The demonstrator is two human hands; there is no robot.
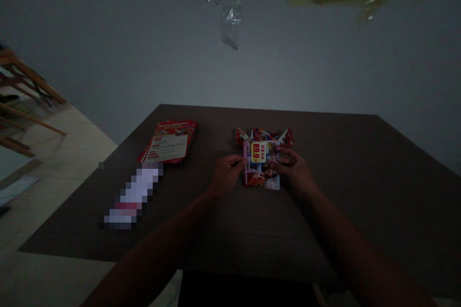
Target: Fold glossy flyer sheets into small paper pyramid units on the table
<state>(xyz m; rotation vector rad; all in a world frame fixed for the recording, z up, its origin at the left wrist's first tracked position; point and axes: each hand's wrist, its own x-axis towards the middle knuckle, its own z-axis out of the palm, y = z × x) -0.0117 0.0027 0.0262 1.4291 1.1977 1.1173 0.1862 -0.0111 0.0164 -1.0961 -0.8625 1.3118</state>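
Between my two hands is a folded flyer [262, 175], brightly printed, with a yellow price patch reading 89.9. My left hand [227, 172] pinches its left edge. On the other side, my right hand [296, 169] grips the right edge, with the thumb lying over the printed face. Just behind the flyer sits a folded paper piece [288, 137] with red, white and blue print and pointed ends; its lower middle is hidden by the flyer. Whether the two touch, I cannot tell.
On the left of the dark table [360, 153] lies a stack of red flyers [169, 146]. A pixelated, pale oblong thing [137, 194] is nearer to me. The grey wall [306, 62] with tape strips borders the table's far edge. Wooden furniture [32, 79] stands far left.
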